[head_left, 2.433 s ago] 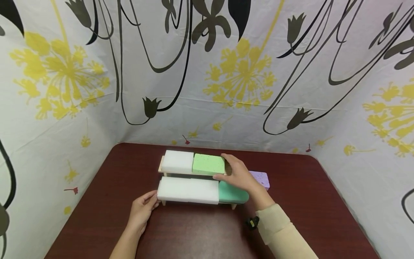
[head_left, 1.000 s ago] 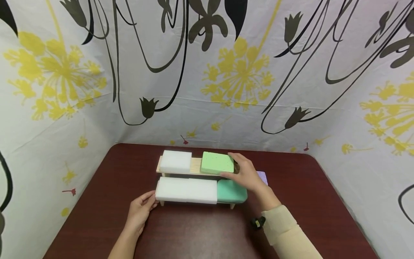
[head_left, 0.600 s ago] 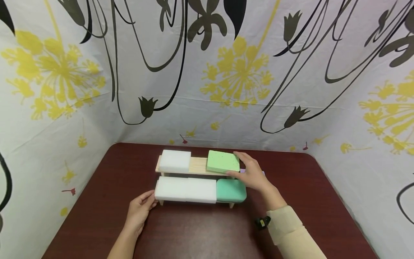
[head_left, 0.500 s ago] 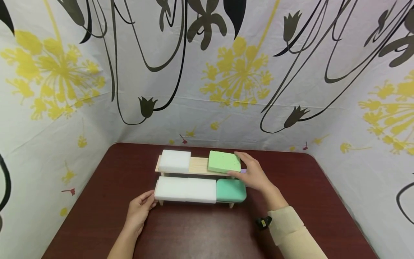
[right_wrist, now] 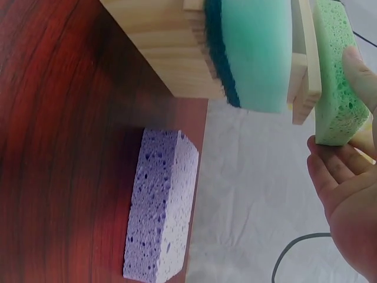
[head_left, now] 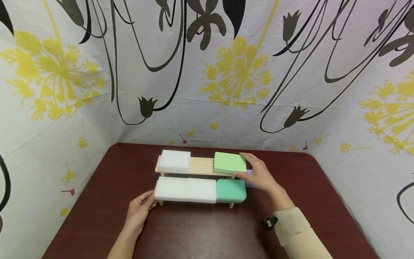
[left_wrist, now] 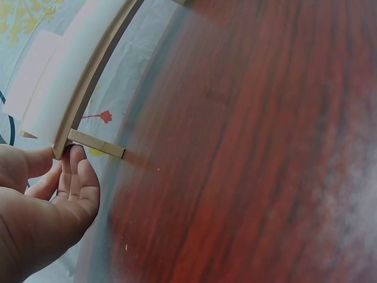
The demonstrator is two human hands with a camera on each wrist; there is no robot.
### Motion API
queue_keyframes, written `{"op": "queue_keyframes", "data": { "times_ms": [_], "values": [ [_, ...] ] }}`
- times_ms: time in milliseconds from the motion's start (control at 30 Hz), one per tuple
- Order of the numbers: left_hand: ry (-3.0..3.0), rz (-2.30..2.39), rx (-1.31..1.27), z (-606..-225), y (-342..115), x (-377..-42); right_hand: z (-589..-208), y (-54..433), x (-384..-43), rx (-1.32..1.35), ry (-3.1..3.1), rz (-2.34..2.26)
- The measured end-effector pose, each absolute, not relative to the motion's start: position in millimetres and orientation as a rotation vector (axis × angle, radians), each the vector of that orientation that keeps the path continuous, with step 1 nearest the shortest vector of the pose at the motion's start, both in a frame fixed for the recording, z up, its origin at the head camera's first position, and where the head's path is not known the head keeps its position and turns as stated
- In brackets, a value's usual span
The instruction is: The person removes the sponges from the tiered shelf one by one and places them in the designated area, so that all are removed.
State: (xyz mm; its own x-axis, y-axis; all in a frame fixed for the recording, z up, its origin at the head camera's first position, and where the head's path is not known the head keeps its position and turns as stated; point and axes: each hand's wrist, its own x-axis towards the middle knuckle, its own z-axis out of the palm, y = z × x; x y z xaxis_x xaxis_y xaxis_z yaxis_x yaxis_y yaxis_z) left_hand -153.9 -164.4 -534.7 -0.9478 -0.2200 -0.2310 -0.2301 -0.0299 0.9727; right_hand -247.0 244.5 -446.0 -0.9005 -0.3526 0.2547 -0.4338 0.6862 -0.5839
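Observation:
A two-tier wooden rack (head_left: pixel 201 166) stands on the table. My left hand (head_left: pixel 140 210) pinches the left end of its lower board, thumb above and fingers below in the left wrist view. With my right hand (head_left: pixel 258 174) I grip a light green sponge (head_left: pixel 229 163) by its right end; it lies flat at the right end of the upper board, seemingly a little past the edge. A white sponge (head_left: pixel 174 160) sits at that board's left end, with bare wood between. Below, white sponges (head_left: pixel 185 189) lie beside a teal sponge (head_left: pixel 231 190), whose dark scouring layer (right_wrist: pixel 221 50) shows underneath.
A purple sponge (right_wrist: pixel 158 200) lies on the dark red table (head_left: pixel 194 233), right of the rack and partly hidden by my right hand in the head view. A small black device (head_left: pixel 269 223) is on my right wrist. Patterned white cloth (head_left: pixel 226 126) walls the table's back and sides.
The light green sponge has slid right along the upper board, away from the white one, with my right hand gripping it. My left hand stays on the rack.

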Motion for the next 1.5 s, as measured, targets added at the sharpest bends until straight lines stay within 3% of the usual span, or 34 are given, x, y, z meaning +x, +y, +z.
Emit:
{"op": "queue_keyframes", "data": {
  "times_ms": [1500],
  "values": [
    [2.195, 2.155, -0.492, -533.5, -164.8, -150.8, -448.1, 293.5, -240.5, 0.643, -2.778, 1.071]
  ]
}}
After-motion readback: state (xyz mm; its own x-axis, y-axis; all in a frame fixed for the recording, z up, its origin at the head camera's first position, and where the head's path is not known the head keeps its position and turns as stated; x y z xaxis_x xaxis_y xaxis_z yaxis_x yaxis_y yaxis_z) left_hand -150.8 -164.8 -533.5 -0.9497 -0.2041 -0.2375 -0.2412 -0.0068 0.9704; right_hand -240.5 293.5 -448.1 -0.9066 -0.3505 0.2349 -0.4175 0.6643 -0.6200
